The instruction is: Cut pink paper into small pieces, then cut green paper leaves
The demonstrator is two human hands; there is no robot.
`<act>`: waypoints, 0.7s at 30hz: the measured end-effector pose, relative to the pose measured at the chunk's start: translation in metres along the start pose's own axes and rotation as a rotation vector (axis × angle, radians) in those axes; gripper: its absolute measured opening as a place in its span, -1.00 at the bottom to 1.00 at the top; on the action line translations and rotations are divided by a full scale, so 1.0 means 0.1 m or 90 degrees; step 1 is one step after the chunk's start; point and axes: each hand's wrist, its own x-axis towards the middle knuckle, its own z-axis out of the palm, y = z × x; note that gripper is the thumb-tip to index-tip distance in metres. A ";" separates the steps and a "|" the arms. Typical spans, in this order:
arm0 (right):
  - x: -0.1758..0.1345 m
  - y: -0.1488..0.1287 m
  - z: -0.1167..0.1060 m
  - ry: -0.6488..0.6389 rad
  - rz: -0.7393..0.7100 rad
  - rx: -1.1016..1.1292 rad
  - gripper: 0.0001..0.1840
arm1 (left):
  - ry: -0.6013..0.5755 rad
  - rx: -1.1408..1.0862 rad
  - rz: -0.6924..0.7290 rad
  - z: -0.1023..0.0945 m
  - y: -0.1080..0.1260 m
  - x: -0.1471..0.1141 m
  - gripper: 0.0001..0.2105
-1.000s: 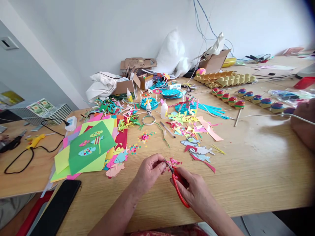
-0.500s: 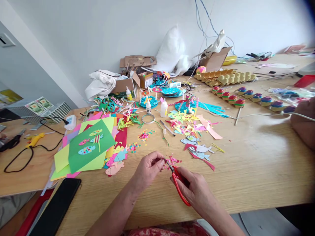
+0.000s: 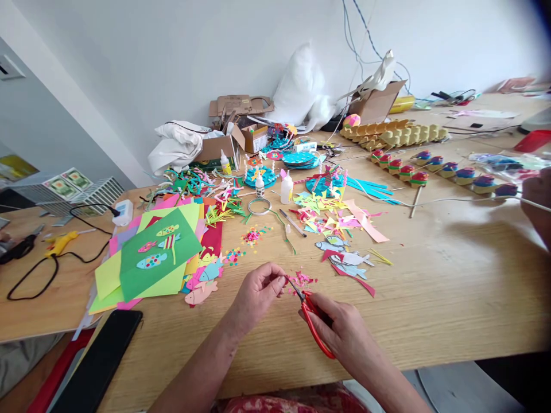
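Observation:
My right hand [image 3: 333, 324] is closed around the red handles of a pair of scissors [image 3: 310, 321], whose blades point up and left. At the blade tips my left hand [image 3: 264, 289] is pinched; whatever lies between its fingertips is too small to make out. Small pink paper scraps [image 3: 301, 279] lie on the table just beyond the blades. Left of my left hand are paper fish cutouts [image 3: 202, 292] and a little heap of coloured paper dots [image 3: 252, 236]. To the right, grey-blue paper fish [image 3: 350, 260] lie with red paper strips.
A green sheet [image 3: 148, 264] bearing decorated fish tops stacked coloured paper at left. A black phone [image 3: 99, 361] lies at the front left edge. Glue bottles [image 3: 286, 188] stand mid-table. A row of painted egg-carton cups [image 3: 400, 169] is at right, near another person's hand [image 3: 538, 198].
My hands and the scissors stay almost in place, the blades still at my left fingertips. At the far right, the other person's hand and arm have shifted.

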 end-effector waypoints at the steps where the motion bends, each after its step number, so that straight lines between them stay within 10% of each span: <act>1: 0.00 0.00 0.00 -0.001 0.003 0.003 -0.72 | 0.003 -0.006 0.000 0.00 0.00 0.00 -0.83; 21: 0.00 -0.07 -0.01 0.003 0.003 0.009 -0.70 | -0.066 -0.015 -0.027 0.01 -0.05 -0.02 -0.81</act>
